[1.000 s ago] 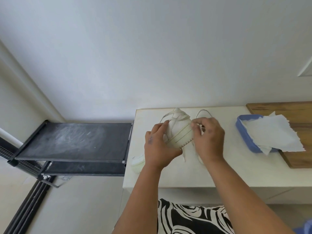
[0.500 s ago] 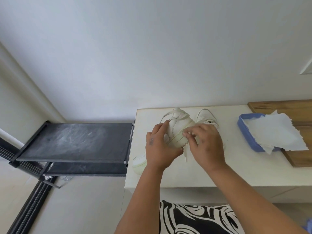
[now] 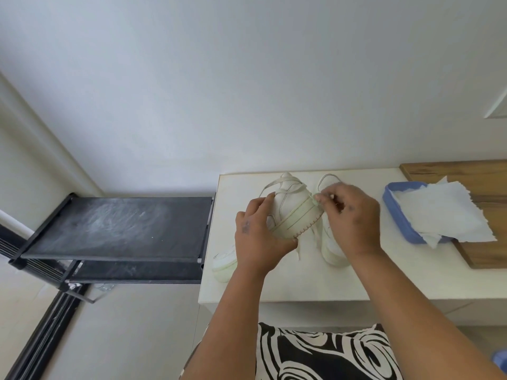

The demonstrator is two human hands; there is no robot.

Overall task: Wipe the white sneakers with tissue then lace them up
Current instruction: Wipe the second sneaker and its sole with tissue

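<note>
A white sneaker [image 3: 293, 212] is held tilted above the white table [image 3: 301, 281], its sole edge turned toward me. My left hand [image 3: 260, 237] grips it from the left side. My right hand [image 3: 352, 218] pinches a white lace [image 3: 315, 198] at the sneaker's right side. More lace loops over the top and hangs below the sole. A second white sneaker [image 3: 333, 248] lies on the table under my right hand, mostly hidden. White tissue [image 3: 441, 218] spills out of a blue tray [image 3: 397, 215] on the right.
A wooden board [image 3: 488, 187] lies under the blue tray at the table's right. A whitish shoe-like object [image 3: 225, 263] sits at the table's left edge. A black metal shelf rack [image 3: 118, 229] stands left of the table. The wall is close behind.
My right hand has moved from the front of the sneaker's sole up to its right side and now pinches the lace. The left hand keeps its grip.
</note>
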